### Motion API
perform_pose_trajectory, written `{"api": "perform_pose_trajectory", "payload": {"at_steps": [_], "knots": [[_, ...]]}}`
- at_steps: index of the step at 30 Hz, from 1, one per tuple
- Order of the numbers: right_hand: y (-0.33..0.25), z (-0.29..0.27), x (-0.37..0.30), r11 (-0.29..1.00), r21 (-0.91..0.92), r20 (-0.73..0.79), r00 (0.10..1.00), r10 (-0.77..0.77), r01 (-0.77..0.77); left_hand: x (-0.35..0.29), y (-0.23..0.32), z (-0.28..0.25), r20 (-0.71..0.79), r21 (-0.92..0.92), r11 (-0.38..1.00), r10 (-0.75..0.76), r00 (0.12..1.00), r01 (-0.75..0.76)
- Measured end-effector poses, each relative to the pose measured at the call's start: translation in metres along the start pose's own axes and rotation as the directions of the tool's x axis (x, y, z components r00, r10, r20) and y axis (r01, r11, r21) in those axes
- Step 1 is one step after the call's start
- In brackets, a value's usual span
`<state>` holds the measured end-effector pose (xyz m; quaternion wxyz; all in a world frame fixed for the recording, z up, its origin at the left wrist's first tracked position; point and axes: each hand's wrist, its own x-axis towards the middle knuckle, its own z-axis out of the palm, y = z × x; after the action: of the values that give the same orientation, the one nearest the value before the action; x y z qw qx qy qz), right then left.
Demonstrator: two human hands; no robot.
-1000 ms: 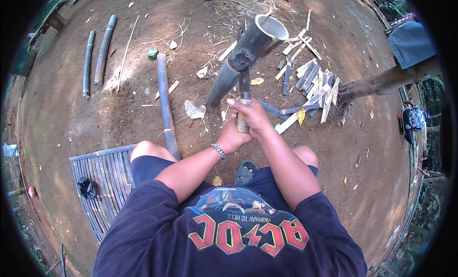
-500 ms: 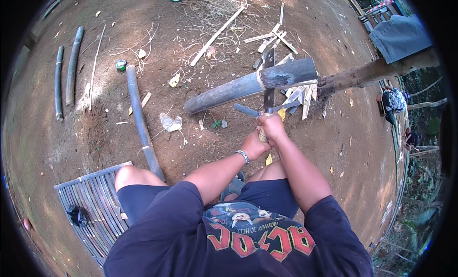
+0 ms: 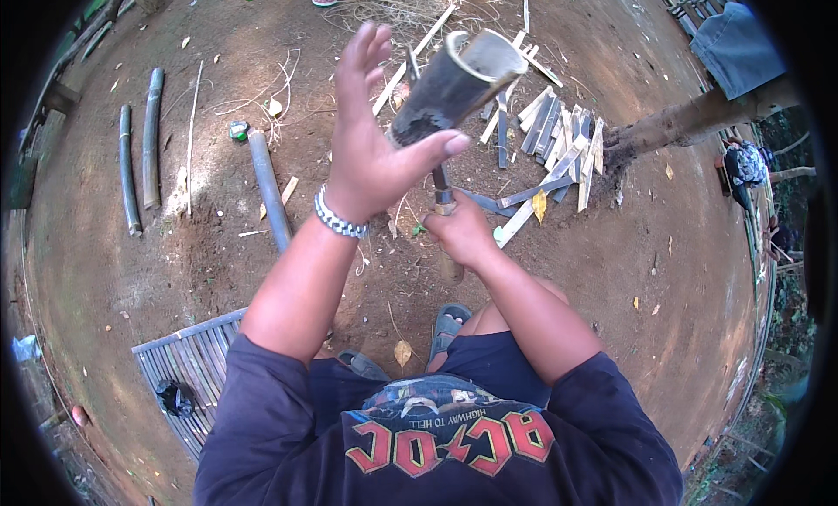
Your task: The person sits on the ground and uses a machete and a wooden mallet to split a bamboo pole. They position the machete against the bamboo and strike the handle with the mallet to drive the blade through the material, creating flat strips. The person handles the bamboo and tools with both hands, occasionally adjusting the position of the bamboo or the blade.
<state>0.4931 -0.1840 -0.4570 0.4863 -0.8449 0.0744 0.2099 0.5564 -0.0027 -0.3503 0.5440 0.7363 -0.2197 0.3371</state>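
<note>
One hollow bamboo tube (image 3: 447,94), pale-rimmed, dark-blotched

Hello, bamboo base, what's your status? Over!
Left hand open, raised, partly hiding bamboo tube. Right hand gripping knife handle. Bamboo strips lie beyond.

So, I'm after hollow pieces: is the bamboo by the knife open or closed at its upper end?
Open: the bamboo shows a pale rim around its hollow; lower end hidden.

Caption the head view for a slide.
Left hand open beside a bamboo tube, right hand gripping a knife, slats piled on the dirt.
</note>
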Motion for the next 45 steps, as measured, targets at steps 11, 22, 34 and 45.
{"api": "perform_pose_trajectory", "payload": {"at_steps": [11,22,34,45], "knots": [[-0.025,0.059,-0.014,0.995,0.096,0.228,0.973,-0.021,-0.001,0.016,0.010,-0.096,0.081,0.233,0.969,-0.104,0.991,0.083],[-0.034,0.071,-0.035,0.993,-0.108,0.168,0.985,-0.037,0.056,-0.010,0.030,-0.114,0.060,0.269,0.963,-0.027,0.998,0.010],[-0.008,0.104,0.013,0.991,-0.104,0.278,0.954,0.113,-0.087,0.004,0.019,-0.096,0.035,0.245,0.970,-0.013,0.999,0.004],[0.016,0.086,-0.013,0.896,0.380,0.348,0.933,0.089,-0.228,-0.018,0.034,-0.047,0.066,0.060,0.974,0.217,0.974,-0.220]]}}
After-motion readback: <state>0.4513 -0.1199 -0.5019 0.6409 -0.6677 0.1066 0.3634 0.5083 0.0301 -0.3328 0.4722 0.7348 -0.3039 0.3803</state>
